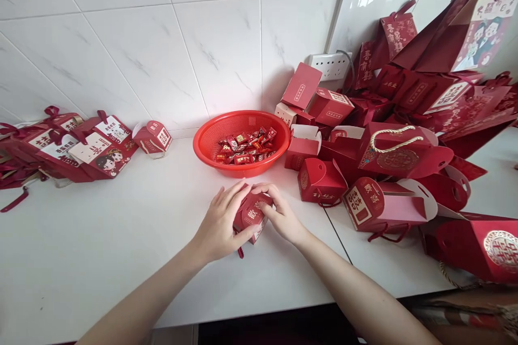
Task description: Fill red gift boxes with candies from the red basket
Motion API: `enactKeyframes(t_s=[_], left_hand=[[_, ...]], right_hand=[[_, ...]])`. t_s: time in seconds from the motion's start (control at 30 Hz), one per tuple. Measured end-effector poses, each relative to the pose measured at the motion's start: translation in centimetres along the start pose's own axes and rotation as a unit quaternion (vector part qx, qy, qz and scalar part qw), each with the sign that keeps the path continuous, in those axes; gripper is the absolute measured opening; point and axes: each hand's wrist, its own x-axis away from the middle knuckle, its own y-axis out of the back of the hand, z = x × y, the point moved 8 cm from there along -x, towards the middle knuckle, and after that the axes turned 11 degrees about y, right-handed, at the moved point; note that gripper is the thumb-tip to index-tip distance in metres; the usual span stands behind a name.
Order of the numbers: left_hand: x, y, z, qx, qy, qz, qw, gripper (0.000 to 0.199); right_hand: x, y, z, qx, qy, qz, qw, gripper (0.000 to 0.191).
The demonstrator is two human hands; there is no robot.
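Between my two hands stands a small red gift box (251, 211) with gold lettering on its curved flap, resting on the white table. My left hand (222, 221) wraps the box's left side, its thumb along the near edge. My right hand (283, 214) curls over the right side, with fingertips on the top flap. A dark red cord handle (240, 252) sticks out at the lower left of the box. Just behind it sits a red plastic basket (206, 159) holding many wrapped candies (245, 150). The inside of the box is hidden.
Many red gift boxes (324, 178) and bags crowd the right side, some with open tops. Ribbon-handled boxes (93, 145) are gathered at the left, beside a small box (152, 136). A power strip (329, 66) rests against the tiled wall (218, 38). The table's front edge is near me.
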Motion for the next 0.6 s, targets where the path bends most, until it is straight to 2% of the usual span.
enactKeyframes(t_s=[0.07, 0.2, 0.37, 0.5, 0.6], left_hand=[[1.1, -0.3, 0.3, -0.014, 0.020, -0.035, 0.999, 0.075], [2.4, -1.2, 0.5, -0.006, 0.032, -0.064, 0.997, 0.081], [2.8, -1.1, 0.8, 0.049, 0.029, -0.127, 0.990, 0.085], [3.0, -0.9, 0.8, 0.084, 0.015, -0.154, 0.984, 0.087], [3.0, -0.8, 0.7, 0.080, 0.004, -0.153, 0.985, 0.073]], right_hand=[[0.1, 0.2, 0.4, 0.011, 0.010, -0.003, 1.000, 0.026], [0.2, 1.2, 1.4, 0.064, 0.053, 0.008, 0.996, 0.017], [0.2, 1.9, 2.5, 0.141, 0.105, 0.045, 0.983, 0.020], [0.2, 1.6, 2.3, 0.163, 0.097, 0.065, 0.980, 0.019], [0.2, 1.5, 1.8, 0.167, 0.069, 0.061, 0.982, 0.021]])
